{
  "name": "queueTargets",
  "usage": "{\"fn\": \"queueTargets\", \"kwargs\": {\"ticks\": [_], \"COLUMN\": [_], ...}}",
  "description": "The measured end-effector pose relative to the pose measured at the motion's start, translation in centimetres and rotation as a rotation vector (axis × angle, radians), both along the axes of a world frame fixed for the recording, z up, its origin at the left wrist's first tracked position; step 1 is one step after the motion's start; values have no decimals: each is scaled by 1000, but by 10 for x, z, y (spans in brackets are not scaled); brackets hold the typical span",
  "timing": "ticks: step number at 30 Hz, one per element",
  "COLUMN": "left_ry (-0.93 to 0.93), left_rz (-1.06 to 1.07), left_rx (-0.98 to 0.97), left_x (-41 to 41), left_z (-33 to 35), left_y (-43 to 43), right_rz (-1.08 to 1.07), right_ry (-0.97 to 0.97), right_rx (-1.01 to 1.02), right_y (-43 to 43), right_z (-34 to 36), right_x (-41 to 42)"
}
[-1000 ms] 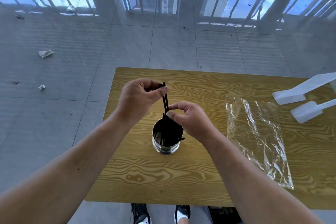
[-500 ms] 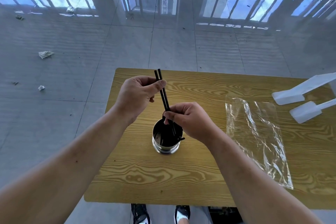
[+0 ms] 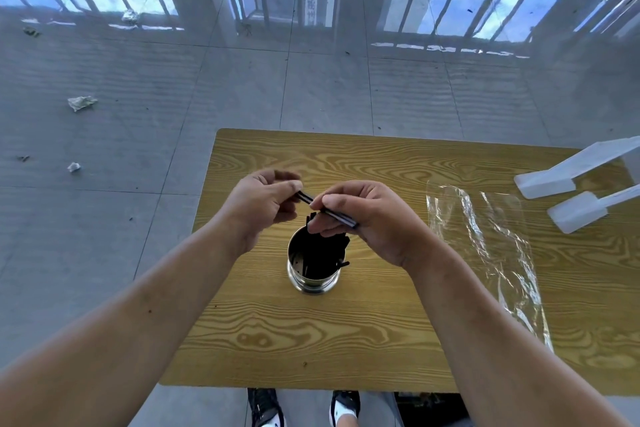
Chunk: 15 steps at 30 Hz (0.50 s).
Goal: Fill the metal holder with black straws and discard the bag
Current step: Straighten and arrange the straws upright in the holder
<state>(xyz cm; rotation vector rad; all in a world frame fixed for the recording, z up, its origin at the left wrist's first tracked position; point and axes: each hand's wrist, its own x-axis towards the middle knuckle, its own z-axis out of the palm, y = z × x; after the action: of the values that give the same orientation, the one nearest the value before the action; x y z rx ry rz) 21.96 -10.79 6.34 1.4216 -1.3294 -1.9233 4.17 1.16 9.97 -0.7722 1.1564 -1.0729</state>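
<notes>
Grey floor (image 3: 138, 236) lies round a wood-grain bench (image 3: 277, 340), with two paper scraps (image 3: 82, 102) on the tiles off its left edge. One steel holder (image 3: 313, 279) stands upright on the bench, nearer the left edge than the right. It holds a bundle of black straws (image 3: 327, 248), too many to count, leaning to its right side.

Just above the holder's far rim, both hands share what look like two straws (image 3: 341, 217), lying side by side and slanted down to the right. The left hand (image 3: 259, 208) has its fingers (image 3: 287, 185) curled and pinches the upper end. The right hand (image 3: 374, 222) pinches them lower down, fingers (image 3: 332, 199) bent over them.

One clear bag (image 3: 485, 239) lies flat right of the holder, well apart, running toward the near edge. Two white pieces (image 3: 554, 180) sit at the far right corner. Bare wood is open between holder and near edge.
</notes>
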Motion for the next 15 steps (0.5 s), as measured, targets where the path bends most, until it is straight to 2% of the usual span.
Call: {"fn": "queueTargets", "kwargs": {"ticks": [3, 5, 7, 10, 15], "left_ry": [-63, -82, -149, -291, -479], "left_rz": [-159, -260, -360, -439, -325], "left_rx": [27, 68, 99, 1, -253], "left_x": [2, 3, 6, 10, 13], "left_z": [2, 5, 3, -6, -22], "left_y": [8, 13, 17, 22, 19], "right_rz": [16, 23, -17, -79, 35], "right_ry": [-177, -161, 57, 364, 527], "right_rx": [-29, -75, -104, -92, 62], "right_y": [0, -1, -2, -1, 9], "right_z": [3, 4, 1, -7, -32], "right_x": [-4, -5, -6, -2, 15]}}
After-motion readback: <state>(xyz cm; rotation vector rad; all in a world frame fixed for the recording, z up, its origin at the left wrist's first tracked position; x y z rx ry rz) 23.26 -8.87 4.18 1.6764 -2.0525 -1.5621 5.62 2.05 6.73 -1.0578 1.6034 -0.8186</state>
